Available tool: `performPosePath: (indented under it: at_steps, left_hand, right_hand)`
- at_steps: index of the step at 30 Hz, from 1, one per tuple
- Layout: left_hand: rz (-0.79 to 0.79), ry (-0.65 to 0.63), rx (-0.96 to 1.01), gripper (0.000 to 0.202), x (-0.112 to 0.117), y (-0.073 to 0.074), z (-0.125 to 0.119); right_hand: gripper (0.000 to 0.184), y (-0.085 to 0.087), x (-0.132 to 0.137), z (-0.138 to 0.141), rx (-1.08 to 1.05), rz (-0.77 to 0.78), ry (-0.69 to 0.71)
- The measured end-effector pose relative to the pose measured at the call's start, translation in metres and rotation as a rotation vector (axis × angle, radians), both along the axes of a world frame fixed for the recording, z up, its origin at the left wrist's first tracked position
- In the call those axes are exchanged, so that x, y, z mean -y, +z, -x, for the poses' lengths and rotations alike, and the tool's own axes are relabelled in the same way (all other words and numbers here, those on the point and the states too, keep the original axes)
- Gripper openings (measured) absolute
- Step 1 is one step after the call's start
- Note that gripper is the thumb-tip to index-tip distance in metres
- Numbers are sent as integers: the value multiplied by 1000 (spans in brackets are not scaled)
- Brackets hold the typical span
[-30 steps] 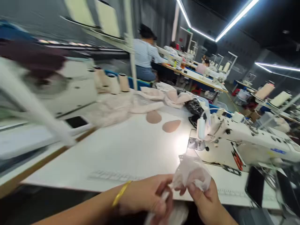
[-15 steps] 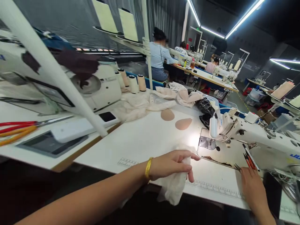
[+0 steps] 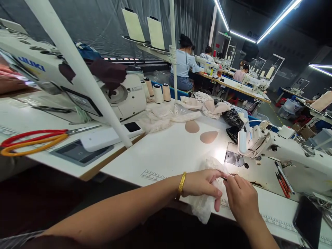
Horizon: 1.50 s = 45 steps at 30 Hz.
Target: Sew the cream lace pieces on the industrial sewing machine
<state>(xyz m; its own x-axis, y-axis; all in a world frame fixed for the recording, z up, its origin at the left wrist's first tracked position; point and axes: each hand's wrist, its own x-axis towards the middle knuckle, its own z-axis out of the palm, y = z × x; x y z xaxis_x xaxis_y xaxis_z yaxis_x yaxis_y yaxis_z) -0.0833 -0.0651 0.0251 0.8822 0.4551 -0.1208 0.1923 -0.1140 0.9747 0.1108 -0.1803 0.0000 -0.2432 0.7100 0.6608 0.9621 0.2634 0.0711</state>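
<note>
My left hand (image 3: 203, 183), with a gold bangle (image 3: 182, 182) on the wrist, rests on a piece of white lace fabric (image 3: 204, 204) that hangs over the table's front edge; its fingers pinch the fabric. My right hand (image 3: 240, 199) is beside it, fingers curled, its fingertips meeting the left hand's at the fabric near a small dark tool I cannot make out. Both hands are just in front of the needle plate (image 3: 234, 158) of a white sewing machine (image 3: 282, 152).
Two beige foam cups (image 3: 201, 133) lie on the white table (image 3: 166, 152). Pale fabric piles (image 3: 166, 116), thread cones (image 3: 158, 93), black bags (image 3: 232, 122). Red and orange scissors (image 3: 33, 138) and another machine (image 3: 77, 83) at left. A phone (image 3: 307, 221) at right. Other people sew behind.
My right hand has moved left from the machine bed to meet my left hand at the fabric. The view has shifted slightly right and the left hand stays on the lace.
</note>
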Motion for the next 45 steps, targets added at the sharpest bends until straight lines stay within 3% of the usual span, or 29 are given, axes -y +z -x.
performPosePath:
  at_steps: [3,5,6,8,9,10,13,17,20,22,25,29,32,36,38,40,42,45]
  left_hand:
    - [-143,108,-52,40,-23,21,30]
    - [-323,295,-79,44,-40,38,55]
    - [-586,510,-102,46,-47,45,65]
    - [-954,703,-119,49,-53,50,78]
    - [-1054,680,-114,48,-53,48,80]
    - [-1080,577,-102,45,-50,42,79]
    - [-1054,237,-99,37,-37,12,63]
    - [-1103,96,-195,28,-16,-22,40]
    - [-1066,16,-225,10,1,-29,34]
    - [-1030,-33,-193,9,8,-28,34]
    - [-908,-25,-86,18,4,-20,40]
    - [-773,167,-32,29,-27,-1,39]
    - [-684,167,-43,36,-52,8,26]
    - [-545,-26,-43,57,-71,7,1]
    - [-392,-194,-49,50,-77,6,-7]
    - [-279,-275,-53,39,-80,9,-10]
    - [-295,-215,-28,36,-82,17,-6]
    - [-550,31,60,35,-76,34,7]
  right_hand:
    - [26,-7,12,-29,-15,66,-73]
    - [29,-15,25,-61,7,82,-186]
    - [34,-20,31,-78,23,87,-258]
    - [45,-28,41,-106,73,95,-338]
    - [50,-31,44,-116,84,77,-364]
    - [52,-33,45,-121,72,67,-364]
    - [46,-30,41,-109,-110,134,-242]
    - [29,-18,14,-57,-404,392,-39]
    - [24,-15,-17,-26,-466,517,-86]
    - [18,-16,-36,-16,-445,548,-116]
    - [18,-18,-52,-13,-442,575,-47]
    - [21,-13,-51,-14,-548,591,26]
    - [25,-4,-43,-12,-731,627,93]
    - [24,11,-28,-10,-927,642,218]
    - [26,17,-20,-13,-974,610,218]
    - [28,21,-12,-19,-960,537,168]
    - [29,22,-6,-22,-876,440,95]
    - [26,19,-5,-20,-708,260,20]
